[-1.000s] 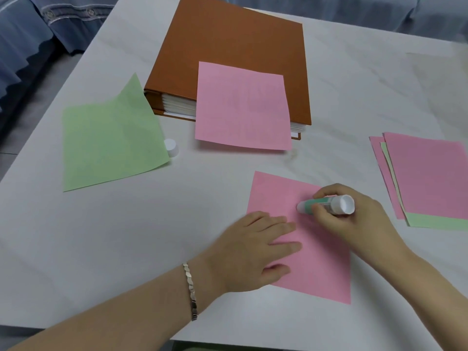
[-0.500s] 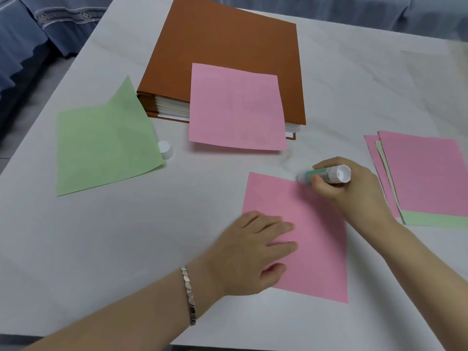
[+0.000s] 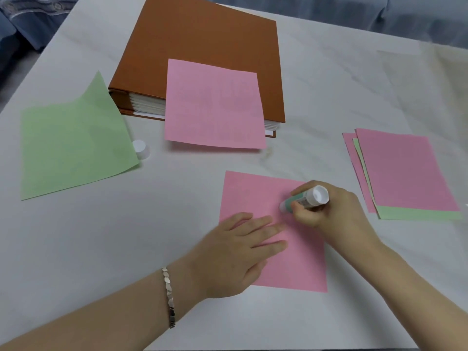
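Table: pale, smooth top with faint grey marbling; blue fabric shows beyond its far edge.
Binder: thick, rectangular, matte brown cover, lying flat at the far side, with white page edges showing along its near side.
Green sheet: thin paper on the left, far corner lifted into a peak against the binder.
Stack: loose paper sheets on the right, pink on top, green and pink edges fanned out beneath.
Upper pink sheet: square paper resting on the binder, its near edge hanging over the table.
Pink sheet: square, flat on the table at near centre, under both hands.
Left hand: palm down, fingers straight and slightly spread, pressing the sheet's near-left part.
Right hand: fingers curled round the glue stick, over the sheet's right half.
Bracelet: silver metal links on the left wrist.
Glue stick: green-and-white cylinder, tilted, tip on the pink sheet, white base up.
Cap: small white plastic cup, just beside the green sheet's right edge.
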Demonstrator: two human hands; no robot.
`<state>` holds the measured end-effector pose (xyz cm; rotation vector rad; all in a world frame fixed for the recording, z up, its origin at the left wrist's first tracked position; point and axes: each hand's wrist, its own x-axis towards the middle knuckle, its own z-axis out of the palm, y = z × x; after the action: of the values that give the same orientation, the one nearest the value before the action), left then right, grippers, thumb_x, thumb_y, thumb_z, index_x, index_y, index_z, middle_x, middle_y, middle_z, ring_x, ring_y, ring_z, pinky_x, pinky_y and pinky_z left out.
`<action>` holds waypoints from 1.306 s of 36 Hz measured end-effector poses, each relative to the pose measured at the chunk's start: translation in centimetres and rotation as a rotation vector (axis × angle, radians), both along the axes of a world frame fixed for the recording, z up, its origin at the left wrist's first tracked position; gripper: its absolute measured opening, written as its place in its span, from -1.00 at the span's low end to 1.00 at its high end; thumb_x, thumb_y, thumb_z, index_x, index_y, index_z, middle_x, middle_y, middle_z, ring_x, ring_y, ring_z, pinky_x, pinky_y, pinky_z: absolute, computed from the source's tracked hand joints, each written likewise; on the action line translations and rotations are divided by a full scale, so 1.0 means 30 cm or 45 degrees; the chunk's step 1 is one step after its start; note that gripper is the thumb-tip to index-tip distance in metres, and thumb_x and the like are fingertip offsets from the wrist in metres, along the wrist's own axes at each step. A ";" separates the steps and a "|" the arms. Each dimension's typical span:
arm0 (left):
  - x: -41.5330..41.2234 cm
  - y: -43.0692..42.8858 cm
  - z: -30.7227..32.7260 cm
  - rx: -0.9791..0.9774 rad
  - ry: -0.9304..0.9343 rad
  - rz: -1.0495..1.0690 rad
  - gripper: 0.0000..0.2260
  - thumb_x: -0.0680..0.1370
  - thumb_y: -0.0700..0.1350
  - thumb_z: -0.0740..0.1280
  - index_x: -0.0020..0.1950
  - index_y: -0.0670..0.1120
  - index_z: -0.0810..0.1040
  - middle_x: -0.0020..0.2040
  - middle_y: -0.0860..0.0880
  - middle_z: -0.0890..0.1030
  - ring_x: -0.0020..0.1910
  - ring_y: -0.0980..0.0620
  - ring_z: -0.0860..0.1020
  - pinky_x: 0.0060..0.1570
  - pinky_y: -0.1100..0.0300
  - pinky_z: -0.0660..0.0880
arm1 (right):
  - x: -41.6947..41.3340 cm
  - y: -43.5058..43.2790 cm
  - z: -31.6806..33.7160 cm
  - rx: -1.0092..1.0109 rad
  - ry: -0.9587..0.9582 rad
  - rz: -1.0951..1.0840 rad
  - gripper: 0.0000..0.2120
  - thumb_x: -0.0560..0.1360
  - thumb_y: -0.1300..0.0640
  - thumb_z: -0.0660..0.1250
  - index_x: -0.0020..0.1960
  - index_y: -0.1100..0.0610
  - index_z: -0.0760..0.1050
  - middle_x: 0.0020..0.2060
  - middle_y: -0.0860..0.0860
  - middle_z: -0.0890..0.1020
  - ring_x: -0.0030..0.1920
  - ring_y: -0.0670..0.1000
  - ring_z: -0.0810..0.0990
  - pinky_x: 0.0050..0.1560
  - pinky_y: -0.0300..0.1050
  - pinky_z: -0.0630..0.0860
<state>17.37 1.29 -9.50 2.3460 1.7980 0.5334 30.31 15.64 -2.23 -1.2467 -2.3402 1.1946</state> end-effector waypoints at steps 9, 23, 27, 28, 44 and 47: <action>-0.001 0.003 0.011 -0.017 -0.035 0.012 -0.65 0.54 -0.06 0.15 0.29 0.04 0.53 0.37 0.02 0.45 0.35 0.02 0.39 0.35 0.09 0.20 | -0.063 0.071 -0.024 0.152 0.011 -0.079 -0.96 0.35 0.18 0.41 -0.19 0.09 0.59 -0.22 0.02 0.66 -0.26 -0.10 0.52 -0.37 -0.47 0.35; 0.003 0.001 0.011 -0.043 -0.072 0.034 -0.65 0.52 -0.06 0.16 0.26 0.04 0.55 0.34 0.00 0.49 0.33 0.02 0.39 0.35 0.12 0.17 | 0.061 -0.031 0.011 0.005 -0.046 -0.004 -0.90 0.33 0.21 0.42 -0.26 0.01 0.65 -0.28 -0.18 0.66 -0.30 -0.22 0.55 -0.31 -0.46 0.37; 0.000 0.002 0.011 -0.037 -0.081 0.024 -0.65 0.52 -0.06 0.16 0.26 0.04 0.56 0.34 0.01 0.48 0.33 0.02 0.39 0.35 0.11 0.18 | 0.032 -0.006 -0.003 0.013 -0.008 -0.046 -0.91 0.32 0.26 0.42 -0.25 0.09 0.64 -0.27 -0.12 0.67 -0.28 -0.18 0.55 -0.31 -0.45 0.39; 0.000 0.002 0.012 -0.038 -0.083 0.023 -0.65 0.52 -0.06 0.16 0.26 0.04 0.56 0.34 0.02 0.48 0.33 0.02 0.40 0.35 0.11 0.19 | 0.022 0.003 -0.005 0.022 0.002 -0.056 -0.92 0.32 0.26 0.41 -0.25 0.10 0.63 -0.27 -0.11 0.67 -0.27 -0.16 0.56 -0.31 -0.44 0.39; 0.036 0.016 0.006 0.079 -0.079 0.116 -0.72 0.49 -0.05 0.20 0.10 0.00 0.62 0.25 -0.02 0.56 0.23 -0.02 0.47 0.25 0.06 0.28 | 0.044 0.018 0.032 0.096 0.027 -0.151 -0.84 0.32 0.18 0.41 -0.31 -0.08 0.53 -0.39 -0.37 0.57 -0.38 -0.31 0.50 -0.37 -0.49 0.34; 0.034 0.016 0.002 0.072 -0.067 0.105 -0.72 0.50 -0.03 0.19 0.12 0.01 0.62 0.26 0.00 0.55 0.24 -0.02 0.46 0.27 0.06 0.26 | 0.081 -0.015 0.026 0.023 -0.019 -0.088 -0.84 0.34 0.24 0.42 -0.29 -0.02 0.61 -0.27 -0.33 0.61 -0.34 -0.30 0.52 -0.35 -0.50 0.35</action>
<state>18.40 1.76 -9.44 2.2787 1.8866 0.6594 32.75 15.19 -1.45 -1.3233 -2.2932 1.1439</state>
